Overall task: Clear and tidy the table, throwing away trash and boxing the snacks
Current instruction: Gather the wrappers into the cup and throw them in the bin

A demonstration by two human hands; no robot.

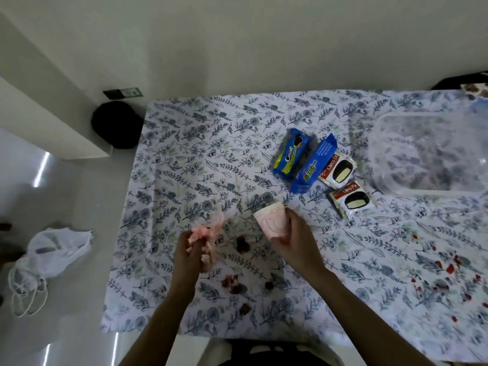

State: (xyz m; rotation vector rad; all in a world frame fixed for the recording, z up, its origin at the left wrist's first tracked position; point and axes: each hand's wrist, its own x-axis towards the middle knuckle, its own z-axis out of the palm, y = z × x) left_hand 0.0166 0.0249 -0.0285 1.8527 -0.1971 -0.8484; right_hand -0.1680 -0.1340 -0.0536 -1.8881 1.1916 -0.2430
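Both forearms reach up from the bottom edge over the flowered tabletop (184,159). Left hand (188,253) has its fingers closed around a crumpled pink wrapper (208,233), bunched and partly spilling out above the knuckles. Right hand (293,239) has its fingers wrapped round a small pink-and-white cup (269,220), held tilted with its rim toward the left and lifted just off the cloth. Between and below the hands lie dark crumbs (241,244), scattered loosely toward the near edge, and red specks (446,270) dot the cloth off to the right. Beyond the cup sit the snacks: a blue cookie pack (290,155), a second blue pack (314,167) touching it, and two chocolate pie packets (336,169) just beside those. A clear plastic box (427,151) stands open at the far right, apparently with nothing in it. On the floor to the left lies a white bag (52,249), and a dark round bin (116,124) stands near the tabletop's far left corner. The step in hand looks like gathering trash: wrapper and cup are up, not yet discarded. Next, I judge, both need carrying left to the bin or bag, possibly with the wrapper stuffed into the cup first; the crumbs will need sweeping, and the four packets still await the box.
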